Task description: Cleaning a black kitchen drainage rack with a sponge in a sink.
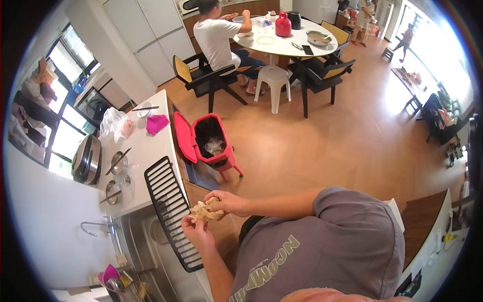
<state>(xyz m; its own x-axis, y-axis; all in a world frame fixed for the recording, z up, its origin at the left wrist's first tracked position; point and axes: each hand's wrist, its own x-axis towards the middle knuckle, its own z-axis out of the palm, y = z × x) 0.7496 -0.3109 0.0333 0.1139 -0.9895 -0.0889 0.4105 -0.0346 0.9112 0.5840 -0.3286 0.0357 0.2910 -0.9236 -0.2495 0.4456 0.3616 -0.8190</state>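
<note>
A pale beige, ragged clump (205,211) is held between my two hands; its material cannot be told. My left hand (199,233) pinches its lower left side with thumb and fingers. My right hand (228,204) grips its upper right side, thumb on top. Just left of and below the hands, a black slatted rack (171,211) lies across the counter edge and the sink's side. The stainless steel sink (145,241) is beyond the rack, with a round strainer basket (159,231) in it.
A red bin (213,139) stands with its lid open, holding plastic bags. The counter (141,154) bears metal bowls (118,163) with chopsticks, a pink cloth (157,124), a plastic bag (116,122) and a rice cooker (87,160). A person (220,41) sits at a round table (264,44).
</note>
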